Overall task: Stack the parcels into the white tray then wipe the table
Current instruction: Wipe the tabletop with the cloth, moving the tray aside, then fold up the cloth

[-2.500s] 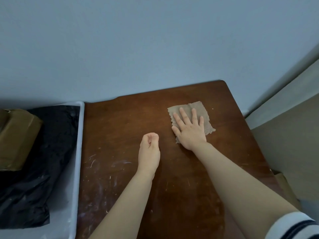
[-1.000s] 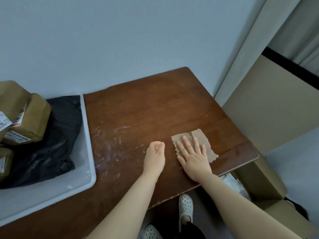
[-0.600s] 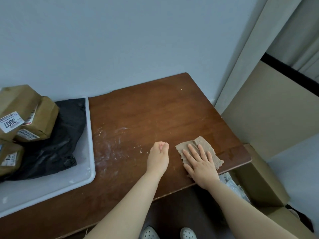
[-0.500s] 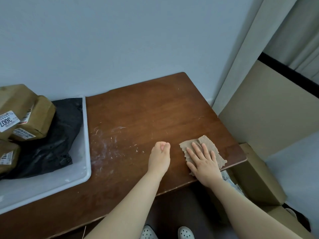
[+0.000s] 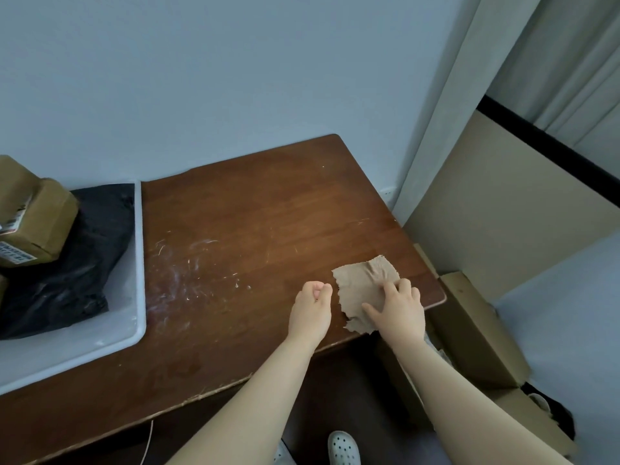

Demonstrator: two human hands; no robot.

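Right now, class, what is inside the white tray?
In the white tray lies a black bag parcel with brown boxes stacked on it. The bag covers whatever is beneath it, and the tray's left part is out of frame.

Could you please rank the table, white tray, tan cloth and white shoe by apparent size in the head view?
1. table
2. white tray, partly cut off at the frame edge
3. tan cloth
4. white shoe, farther from the camera, so real size is unsure
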